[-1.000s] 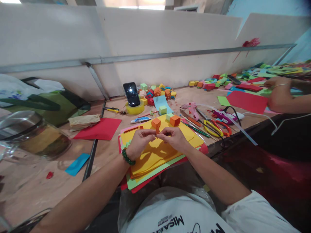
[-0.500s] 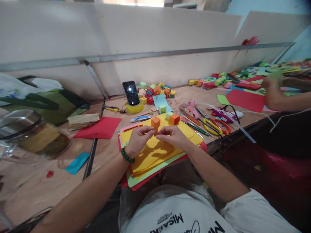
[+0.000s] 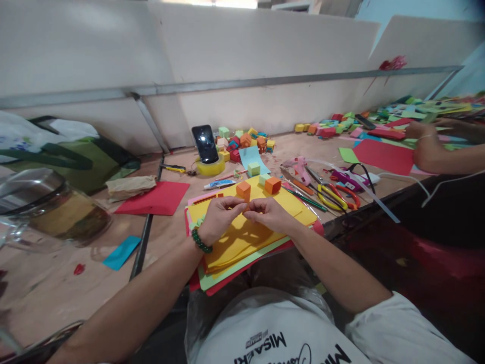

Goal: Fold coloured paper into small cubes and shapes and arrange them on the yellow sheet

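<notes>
Left hand (image 3: pixel 221 218): pinching orange paper (image 3: pixel 247 203). Right hand (image 3: pixel 270 214): closer to the left than half a second ago; I cannot tell its grip. Orange cube (image 3: pixel 243 189): by yellow sheet's (image 3: pixel 231 253) far edge.

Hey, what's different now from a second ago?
At the far right, another person's hand has moved a little left. Nearer, the left hand and right hand have shifted their fingers slightly by the orange paper; I can't tell whether either grip let go. The phone, the yellow sheets and the blue card stayed put.
</notes>
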`<state>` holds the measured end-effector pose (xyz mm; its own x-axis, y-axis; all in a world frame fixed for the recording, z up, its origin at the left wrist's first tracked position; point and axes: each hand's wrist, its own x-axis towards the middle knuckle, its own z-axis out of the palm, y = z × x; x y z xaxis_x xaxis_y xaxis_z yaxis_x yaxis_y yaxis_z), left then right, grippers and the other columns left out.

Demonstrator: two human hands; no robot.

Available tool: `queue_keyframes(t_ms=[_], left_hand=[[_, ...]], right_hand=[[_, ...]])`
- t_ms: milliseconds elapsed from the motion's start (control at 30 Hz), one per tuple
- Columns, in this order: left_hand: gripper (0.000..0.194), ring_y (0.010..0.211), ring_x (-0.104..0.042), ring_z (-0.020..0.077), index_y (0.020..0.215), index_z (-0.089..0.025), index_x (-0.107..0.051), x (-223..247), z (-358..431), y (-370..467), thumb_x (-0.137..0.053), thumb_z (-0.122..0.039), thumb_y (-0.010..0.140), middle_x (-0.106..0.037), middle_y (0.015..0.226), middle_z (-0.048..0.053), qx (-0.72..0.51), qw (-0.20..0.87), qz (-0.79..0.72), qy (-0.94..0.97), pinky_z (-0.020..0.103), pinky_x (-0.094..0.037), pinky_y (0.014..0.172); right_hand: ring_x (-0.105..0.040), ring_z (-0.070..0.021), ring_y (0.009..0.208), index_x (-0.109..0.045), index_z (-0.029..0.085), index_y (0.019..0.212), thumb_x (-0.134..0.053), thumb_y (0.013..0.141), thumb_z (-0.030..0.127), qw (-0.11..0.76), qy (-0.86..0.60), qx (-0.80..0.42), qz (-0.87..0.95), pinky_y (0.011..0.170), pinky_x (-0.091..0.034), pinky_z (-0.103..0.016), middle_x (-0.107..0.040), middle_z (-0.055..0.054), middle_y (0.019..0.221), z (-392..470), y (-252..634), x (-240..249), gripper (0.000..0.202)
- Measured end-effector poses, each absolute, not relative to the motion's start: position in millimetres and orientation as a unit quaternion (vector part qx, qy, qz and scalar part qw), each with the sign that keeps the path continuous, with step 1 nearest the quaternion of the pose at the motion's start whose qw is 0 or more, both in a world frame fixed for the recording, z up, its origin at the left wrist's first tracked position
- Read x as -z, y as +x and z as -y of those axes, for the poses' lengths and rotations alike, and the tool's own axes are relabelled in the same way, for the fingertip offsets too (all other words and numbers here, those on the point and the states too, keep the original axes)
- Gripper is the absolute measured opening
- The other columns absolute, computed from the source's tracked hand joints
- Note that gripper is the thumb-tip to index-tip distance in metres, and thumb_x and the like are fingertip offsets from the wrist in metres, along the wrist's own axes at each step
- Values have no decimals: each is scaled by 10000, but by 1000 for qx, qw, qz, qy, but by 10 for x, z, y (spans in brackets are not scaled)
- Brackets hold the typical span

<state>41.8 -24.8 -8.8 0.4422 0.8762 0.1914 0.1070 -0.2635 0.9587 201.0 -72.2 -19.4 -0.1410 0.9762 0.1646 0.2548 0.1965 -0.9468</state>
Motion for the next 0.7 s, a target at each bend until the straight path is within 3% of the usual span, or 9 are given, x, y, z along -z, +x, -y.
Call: queue_keyframes(t_ms=[300, 500, 700], left_hand=[[336, 658, -549, 129, 689, -150, -720, 43, 247, 390, -690, -484, 676, -660, 699, 32, -327, 561, -348, 676, 234, -456, 606], [256, 744, -598, 158, 724, -161, -734, 146, 174, 360, -710, -413, 684, -688, 778, 44, -336, 508, -328, 723, 247, -470, 649], [288, 676, -649, 161, 738, -157, -649, 94, 214, 369, -681, -439, 691, -666, 695, 21, -331, 516, -350, 708, 238, -483, 587]], right_hand=[[-451, -75, 497, -586, 134, 598, -694, 663, 428, 455, -494, -449, 589, 491, -317, -220, -539, 26, 518, 699, 2048, 194, 320], [-486, -87, 510, -645, 123, 664, -679, 675, 402, 441, -491, -463, 592, 510, -361, -227, -573, 14, 543, 692, 2048, 227, 281], [-543, -115, 619, -662, 135, 739, -691, 687, 380, 493, -518, -336, 613, 591, -438, -248, -648, -26, 703, 696, 2032, 257, 253]])
